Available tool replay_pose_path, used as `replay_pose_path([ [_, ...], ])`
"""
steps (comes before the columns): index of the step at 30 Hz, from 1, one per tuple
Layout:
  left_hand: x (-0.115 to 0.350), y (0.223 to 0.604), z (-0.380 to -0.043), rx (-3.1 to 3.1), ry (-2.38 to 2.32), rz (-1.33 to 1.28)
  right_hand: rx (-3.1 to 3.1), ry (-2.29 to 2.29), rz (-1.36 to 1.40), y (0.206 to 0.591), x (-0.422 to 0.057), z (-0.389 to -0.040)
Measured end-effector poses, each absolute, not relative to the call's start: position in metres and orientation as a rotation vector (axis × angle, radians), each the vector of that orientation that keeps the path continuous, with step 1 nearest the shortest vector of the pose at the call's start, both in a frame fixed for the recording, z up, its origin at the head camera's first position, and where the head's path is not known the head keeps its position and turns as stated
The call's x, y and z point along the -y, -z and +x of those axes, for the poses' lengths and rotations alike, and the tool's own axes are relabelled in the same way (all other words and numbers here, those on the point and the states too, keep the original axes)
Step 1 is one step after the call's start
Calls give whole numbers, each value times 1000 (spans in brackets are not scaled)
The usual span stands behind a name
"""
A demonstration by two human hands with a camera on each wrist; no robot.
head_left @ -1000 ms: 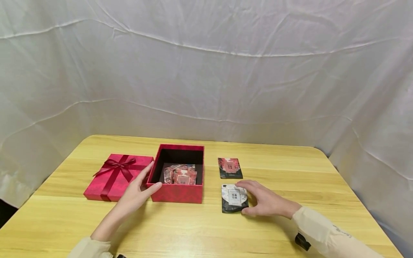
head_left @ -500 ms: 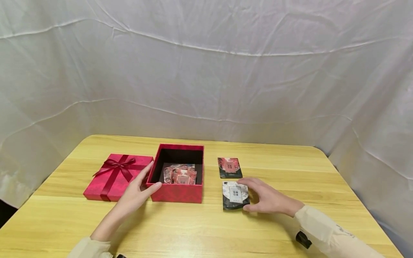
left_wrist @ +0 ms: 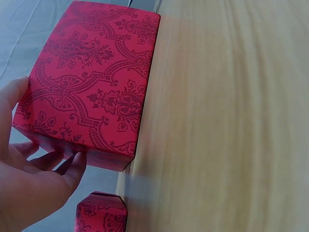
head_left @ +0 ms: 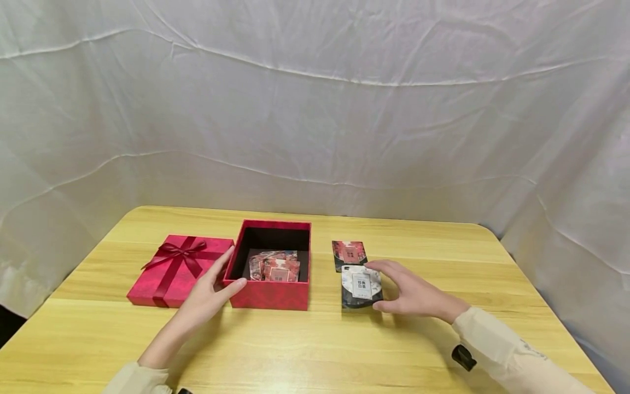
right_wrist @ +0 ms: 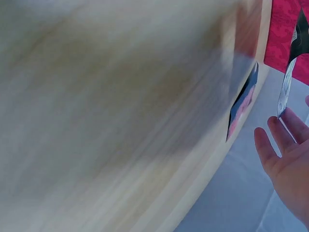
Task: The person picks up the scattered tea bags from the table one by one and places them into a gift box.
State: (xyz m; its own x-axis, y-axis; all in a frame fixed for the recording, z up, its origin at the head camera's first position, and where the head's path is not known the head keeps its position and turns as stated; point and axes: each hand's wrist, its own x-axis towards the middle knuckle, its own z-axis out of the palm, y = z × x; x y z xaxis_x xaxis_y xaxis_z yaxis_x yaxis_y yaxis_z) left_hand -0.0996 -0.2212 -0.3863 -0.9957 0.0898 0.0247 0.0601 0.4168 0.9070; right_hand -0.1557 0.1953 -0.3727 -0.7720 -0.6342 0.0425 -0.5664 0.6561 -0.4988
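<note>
A white-and-black tea sachet [head_left: 361, 285] is pinched at its right edge by my right hand [head_left: 413, 293], raised over the table. In the right wrist view this sachet [right_wrist: 287, 82] stands nearly edge-on at the fingertips. My left hand [head_left: 209, 293] holds the near left corner of an open red gift box [head_left: 269, 295], thumb at the front rim and fingers along the left side. The left wrist view shows those fingers [left_wrist: 75, 169] bent against the patterned box [left_wrist: 91, 72]. Several reddish tea sachets [head_left: 280, 269] lie on the box's dark floor.
A red lid [head_left: 172, 276] with a ribbon bow lies left of the box. Behind the raised sachet, a red-and-black tea sachet [head_left: 349, 253] lies flat on the wooden table [head_left: 295, 355]. A pale hanging cloth [head_left: 315, 109] encloses the back and sides.
My right hand has lifted the white-and-black sachet and moved it slightly away from me, so it now overlaps the red-and-black one in the head view. My left hand has stayed put.
</note>
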Motion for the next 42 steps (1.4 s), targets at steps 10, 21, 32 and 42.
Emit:
replay_pose_path([
  [10, 221, 385, -99, -2613, -1683, 127, -2742, 763, -1026, 364, -194, -159],
  [21, 221, 383, -99, -2613, -1690, 130, -2760, 771, -1059, 348, -186, -166],
  [32, 221, 385, -100, -2608, -1684, 104, -2731, 821, -1137, 330, -170, -173],
  [42, 221, 386, -101, -2603, -1691, 93, -2723, 837, -1208, 316, -161, -182],
])
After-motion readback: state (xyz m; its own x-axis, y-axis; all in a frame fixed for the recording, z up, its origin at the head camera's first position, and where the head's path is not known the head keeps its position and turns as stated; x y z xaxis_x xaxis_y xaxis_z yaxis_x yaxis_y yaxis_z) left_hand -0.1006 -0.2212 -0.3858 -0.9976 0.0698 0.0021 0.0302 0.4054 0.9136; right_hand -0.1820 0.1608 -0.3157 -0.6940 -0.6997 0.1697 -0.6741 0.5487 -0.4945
